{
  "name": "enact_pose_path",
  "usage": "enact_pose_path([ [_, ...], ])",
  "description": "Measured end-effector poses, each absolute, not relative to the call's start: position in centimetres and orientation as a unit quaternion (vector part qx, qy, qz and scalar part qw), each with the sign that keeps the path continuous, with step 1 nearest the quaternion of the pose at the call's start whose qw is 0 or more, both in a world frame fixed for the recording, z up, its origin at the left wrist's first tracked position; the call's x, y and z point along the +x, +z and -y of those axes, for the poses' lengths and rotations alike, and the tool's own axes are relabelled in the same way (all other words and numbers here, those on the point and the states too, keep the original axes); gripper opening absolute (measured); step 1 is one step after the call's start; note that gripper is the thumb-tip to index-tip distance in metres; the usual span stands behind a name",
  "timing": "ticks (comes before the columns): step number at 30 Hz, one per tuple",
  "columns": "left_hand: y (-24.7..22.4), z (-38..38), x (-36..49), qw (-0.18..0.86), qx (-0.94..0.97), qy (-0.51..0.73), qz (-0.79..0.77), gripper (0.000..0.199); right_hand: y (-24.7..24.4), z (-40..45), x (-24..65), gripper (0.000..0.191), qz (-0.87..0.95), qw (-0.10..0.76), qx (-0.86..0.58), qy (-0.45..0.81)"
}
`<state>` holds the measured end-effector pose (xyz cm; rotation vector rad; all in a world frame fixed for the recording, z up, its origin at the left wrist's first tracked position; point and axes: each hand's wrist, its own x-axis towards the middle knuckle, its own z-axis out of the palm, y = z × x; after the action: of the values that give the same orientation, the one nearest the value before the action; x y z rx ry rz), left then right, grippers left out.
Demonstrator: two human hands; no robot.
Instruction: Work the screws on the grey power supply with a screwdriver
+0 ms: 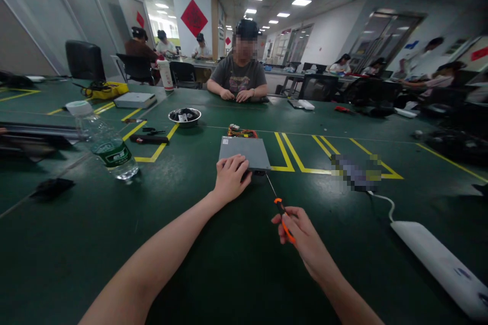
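Note:
A flat grey metal power supply unit point(247, 151) lies on the green table, with a bundle of coloured cables point(243, 132) at its far side. My left hand point(232, 176) rests on its near left corner, fingers over the top and edge, steadying contact with the case. In my right hand point(297, 228) is a screwdriver point(284, 216) with an orange and black handle, the fingers wrapped round it. Its thin shaft points up and left, and the tip is at the unit's near right corner. Whether the tip sits in a screw I cannot tell.
A water bottle point(110, 144) stands to the left, near a metal bowl point(184, 117) of small parts and a dark tool point(149, 139). On the right lie a blurred-out phone point(354, 171) and a white power bank point(438, 264), joined by a cable. Another person point(240, 73) sits opposite.

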<state>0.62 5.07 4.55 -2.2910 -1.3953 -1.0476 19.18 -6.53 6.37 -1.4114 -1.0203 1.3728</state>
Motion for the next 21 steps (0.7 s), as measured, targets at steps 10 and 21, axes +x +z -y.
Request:
enact_pose_path([
  [10, 4.6, -4.6, 0.9, 0.132, -0.787, -0.357, 0.486, 0.021, 7.6, 5.2, 16.7, 0.011, 0.171, 0.497, -0.508, 0.682],
  [21, 4.7, -1.9, 0.4, 0.133, -0.794, -0.358, 0.474, 0.02, 7.9, 7.9, 17.0, 0.01, 0.116, 0.464, -0.487, 0.731],
])
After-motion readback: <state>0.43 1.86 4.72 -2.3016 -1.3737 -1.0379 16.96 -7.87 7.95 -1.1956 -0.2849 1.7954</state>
